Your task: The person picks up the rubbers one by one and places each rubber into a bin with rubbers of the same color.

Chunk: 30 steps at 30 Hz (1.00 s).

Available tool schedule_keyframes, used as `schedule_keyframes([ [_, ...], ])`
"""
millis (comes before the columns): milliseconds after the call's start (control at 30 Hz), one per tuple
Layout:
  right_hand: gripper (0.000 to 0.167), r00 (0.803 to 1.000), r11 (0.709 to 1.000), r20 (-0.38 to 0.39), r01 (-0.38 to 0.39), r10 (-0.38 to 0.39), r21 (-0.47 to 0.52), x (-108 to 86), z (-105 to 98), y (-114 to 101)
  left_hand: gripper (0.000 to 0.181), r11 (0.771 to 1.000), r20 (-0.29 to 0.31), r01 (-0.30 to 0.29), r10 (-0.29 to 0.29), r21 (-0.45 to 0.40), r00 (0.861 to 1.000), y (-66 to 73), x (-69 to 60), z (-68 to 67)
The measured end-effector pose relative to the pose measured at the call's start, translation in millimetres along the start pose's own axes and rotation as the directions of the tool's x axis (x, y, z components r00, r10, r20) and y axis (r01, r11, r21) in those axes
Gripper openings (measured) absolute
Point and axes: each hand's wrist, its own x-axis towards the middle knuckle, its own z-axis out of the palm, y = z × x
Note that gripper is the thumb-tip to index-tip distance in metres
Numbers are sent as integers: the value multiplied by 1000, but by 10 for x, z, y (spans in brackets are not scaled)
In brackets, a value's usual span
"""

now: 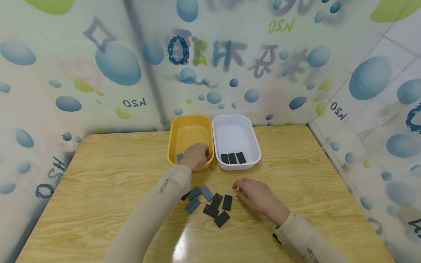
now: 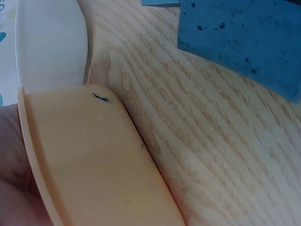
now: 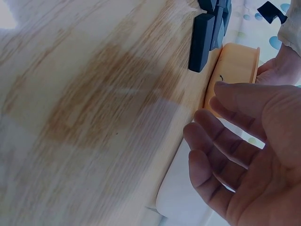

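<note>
My left hand [image 1: 196, 155] reaches down inside the yellow bin [image 1: 190, 133], beside a blue piece [image 1: 179, 157]; its fingertips are hidden, so any held thing cannot be made out. In the left wrist view, part of that hand [image 2: 16, 174] shows behind the bin's wall [image 2: 94, 155]. My right hand [image 1: 258, 195] hovers over the table, right of the loose pieces, with nothing in it. Its fingers are loosely bent and apart in the right wrist view. Blue pieces [image 1: 193, 205] and black pieces [image 1: 227, 202] lie in a loose group, some overlapping.
A white bin [image 1: 233, 137] stands against the yellow one's right side, with three black pieces [image 1: 232, 158] in a row at its near end. Another black piece [image 1: 276, 239] lies partly under the right sleeve. A patterned wall covering [image 1: 213, 84] rises behind the wooden table [image 1: 115, 164].
</note>
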Motion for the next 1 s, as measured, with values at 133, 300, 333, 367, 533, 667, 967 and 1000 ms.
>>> schedule_keyframes([
  [133, 19, 1000, 1000, -4, 5, -5, -1, -1, -3, -2, 14, 1000, -5, -3, 3, 3, 1000, -3, -10, -4],
  [300, 19, 1000, 1000, 0, 8, -8, 1, 0, -7, -3, 21, 1000, -26, -12, 12, 2, 1000, -6, -27, -12],
  [333, 19, 1000, 1000, 1, 8, -8, 1, 0, -8, -3, 22, 1000, -32, -15, 15, 3, 999, -6, -31, -17],
  [367, 19, 1000, 1000, 3, 7, -7, 1, 0, -10, -4, 24, 1000, -39, -17, 17, 6, 999, -7, -35, -21],
  [533, 19, 1000, 1000, 8, -2, 2, -1, 2, -17, -10, 26, 1000, -80, -25, 26, 13, 996, -13, -63, -63],
  [667, 19, 1000, 1000, 11, -9, 9, 0, 4, -17, -13, 24, 999, -114, -39, 40, 13, 993, -26, -104, -103],
  [967, 19, 1000, 1000, 12, -7, 7, 8, 0, -34, -22, 14, 990, -190, -130, 139, 56, 972, 21, -306, -192],
  [1000, 19, 1000, 1000, 14, -9, 9, 9, 3, -32, -21, 13, 986, -200, -150, 160, 66, 966, 38, -345, -201],
])
